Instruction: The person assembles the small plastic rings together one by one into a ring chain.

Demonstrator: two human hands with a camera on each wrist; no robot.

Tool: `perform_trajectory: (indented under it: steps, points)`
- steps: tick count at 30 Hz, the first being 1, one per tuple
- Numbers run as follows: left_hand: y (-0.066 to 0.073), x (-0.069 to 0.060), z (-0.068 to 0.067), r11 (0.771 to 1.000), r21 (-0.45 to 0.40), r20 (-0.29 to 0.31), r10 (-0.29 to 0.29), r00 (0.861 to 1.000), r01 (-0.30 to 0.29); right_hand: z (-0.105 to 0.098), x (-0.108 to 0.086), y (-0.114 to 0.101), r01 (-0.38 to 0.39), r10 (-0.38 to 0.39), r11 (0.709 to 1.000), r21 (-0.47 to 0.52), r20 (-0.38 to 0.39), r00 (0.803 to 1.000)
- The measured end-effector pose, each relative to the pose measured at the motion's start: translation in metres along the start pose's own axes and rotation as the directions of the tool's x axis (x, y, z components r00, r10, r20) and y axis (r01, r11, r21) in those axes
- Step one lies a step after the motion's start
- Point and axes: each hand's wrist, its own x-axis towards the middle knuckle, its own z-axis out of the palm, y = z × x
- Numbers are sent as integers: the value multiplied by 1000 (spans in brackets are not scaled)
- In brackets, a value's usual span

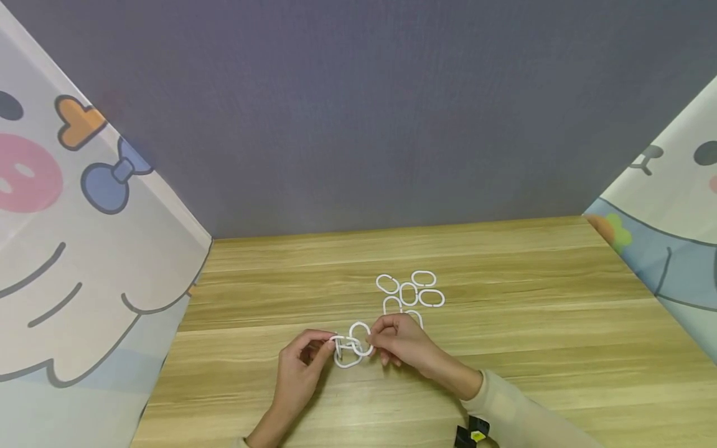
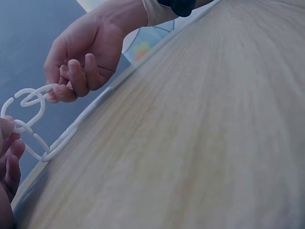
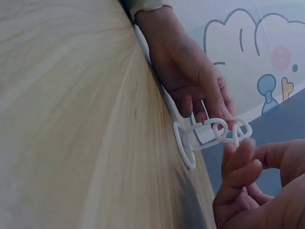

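Observation:
Several white oval links hang joined between the two hands, low over the table. The left hand [image 1: 298, 372] pinches one link [image 1: 337, 338] at the left end between thumb and fingertips. On the other side, the right hand [image 1: 407, 346] pinches a link [image 1: 361, 323] by its right edge. Below them a further link [image 1: 348, 366] hangs from the joined ones. In the left wrist view the right hand [image 2: 90, 52] holds the end link from above. From the right wrist view, the left hand [image 3: 183, 67] grips its link, and lower links [image 3: 183, 148] hang near the tabletop.
Several loose white links [image 1: 431, 298] lie on the wooden table [image 1: 269, 280] beyond the right hand, two of them partly behind it. A black device with a yellow mark [image 1: 477, 435] is near the right sleeve. A grey panel [image 1: 358, 124] and printed side panels surround the table.

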Motion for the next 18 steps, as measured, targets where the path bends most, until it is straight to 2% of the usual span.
perform_trajectory:
  steps: [11, 18]
  points:
    - [0, -1, -1, 1000, -4, 1, -12, 1000, 12, -7, -6, 1, 73, -73, 994, -83, 3, 997]
    - [-1, 0, 0, 1000, -16, 4, -17, 1000, 17, -13, -9, -1, 97, -95, 992, -82, 30, 995]
